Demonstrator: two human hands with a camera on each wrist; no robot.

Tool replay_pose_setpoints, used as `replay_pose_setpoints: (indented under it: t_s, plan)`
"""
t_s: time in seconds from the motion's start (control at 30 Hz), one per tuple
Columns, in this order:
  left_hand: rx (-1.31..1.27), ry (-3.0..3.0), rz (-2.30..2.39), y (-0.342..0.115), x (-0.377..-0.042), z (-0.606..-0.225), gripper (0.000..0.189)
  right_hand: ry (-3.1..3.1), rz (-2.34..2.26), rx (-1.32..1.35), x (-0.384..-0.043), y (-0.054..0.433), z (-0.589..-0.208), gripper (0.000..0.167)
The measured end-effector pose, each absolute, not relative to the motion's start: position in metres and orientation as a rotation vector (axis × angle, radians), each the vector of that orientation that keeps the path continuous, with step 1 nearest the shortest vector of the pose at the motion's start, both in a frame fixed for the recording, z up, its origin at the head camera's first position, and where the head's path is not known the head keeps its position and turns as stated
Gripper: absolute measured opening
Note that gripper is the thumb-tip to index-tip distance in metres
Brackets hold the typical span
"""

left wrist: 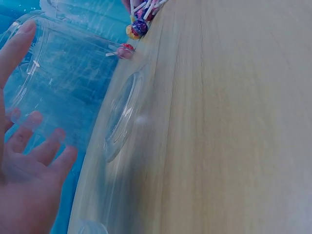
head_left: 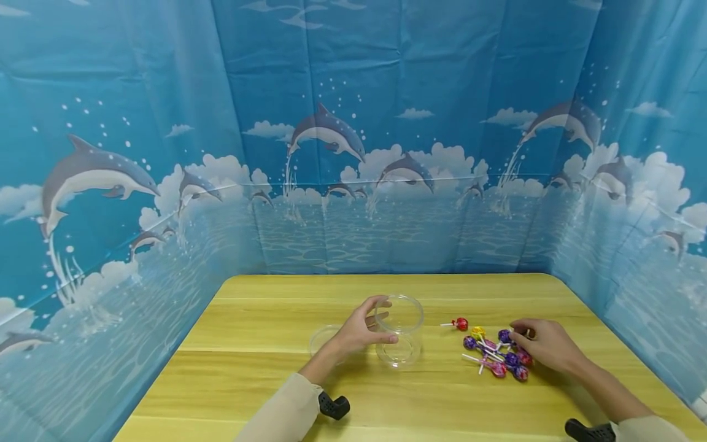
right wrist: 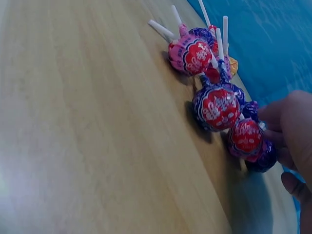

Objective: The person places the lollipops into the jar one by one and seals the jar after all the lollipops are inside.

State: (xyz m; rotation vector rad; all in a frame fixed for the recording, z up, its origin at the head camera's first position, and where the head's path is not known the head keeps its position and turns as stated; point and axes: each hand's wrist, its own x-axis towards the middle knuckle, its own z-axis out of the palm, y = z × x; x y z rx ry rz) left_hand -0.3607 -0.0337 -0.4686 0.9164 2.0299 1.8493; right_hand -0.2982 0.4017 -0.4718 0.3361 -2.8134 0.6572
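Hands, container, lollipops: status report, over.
Left hand holds clear container, no lollipops inside. Right hand at lollipop pile, grip unclear. One red lollipop lies apart, toward container.

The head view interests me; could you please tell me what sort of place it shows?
Probably a staged recording space, though I cannot be sure: a dolphin-print curtain hangs behind and on both sides of the wood-patterned table, and a black device sits at each wrist.

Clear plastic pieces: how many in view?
2: the jar, in the left hand's grip, and the round lid on the table left of it, partly behind that hand. Any piece beneath the lollipops would be hidden.
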Motion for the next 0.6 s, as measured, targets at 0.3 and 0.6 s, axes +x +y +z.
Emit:
replay_pose_setpoints:
  t_s: [0.3, 0.6]
  plan:
    - [0.894, 2.01, 1.826, -0.038, -0.36, -0.468, 0.081, -2.861, 0.665, 0.374, -0.309, 0.404, -0.471, 0.016]
    - [0.905, 2.008, 1.837, -0.038, -0.361, -0.469, 0.08, -2.928, 0.784, 0.35, -0.303, 0.406, -0.453, 0.02]
